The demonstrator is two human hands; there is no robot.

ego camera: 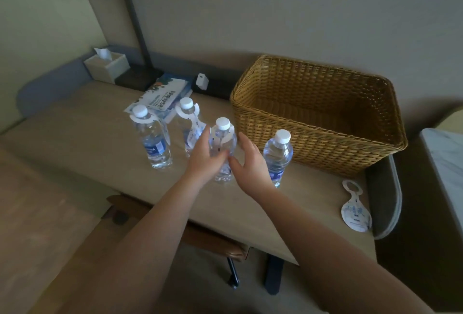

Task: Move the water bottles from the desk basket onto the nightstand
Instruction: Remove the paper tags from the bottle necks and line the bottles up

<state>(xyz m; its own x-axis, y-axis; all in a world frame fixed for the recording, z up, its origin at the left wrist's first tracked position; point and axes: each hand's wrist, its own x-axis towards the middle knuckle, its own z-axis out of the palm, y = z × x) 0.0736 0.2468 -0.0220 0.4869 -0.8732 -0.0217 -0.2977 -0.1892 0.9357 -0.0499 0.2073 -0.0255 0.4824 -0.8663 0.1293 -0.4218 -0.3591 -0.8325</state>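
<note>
Several clear water bottles with white caps stand on the beige desk (95, 143), left of the wicker basket (313, 138), whose visible inside holds nothing. The middle bottle (223, 138) wears a white paper neck tag. My left hand (201, 158) is cupped against its left side with the thumb across its front. My right hand (250, 163) is just right of it, fingers spread and thumb tip near the bottle. Other bottles stand at the far left (153, 143), behind (186, 110) and to the right (278, 155).
A loose paper neck tag (354, 211) lies by the desk's right edge. At the back left are a tissue box (106, 66), a lamp base (140, 77), booklets (165, 97) and a white charger (201, 80). A chair (205, 236) sits under the desk. A marble-topped surface (448, 160) is at the right.
</note>
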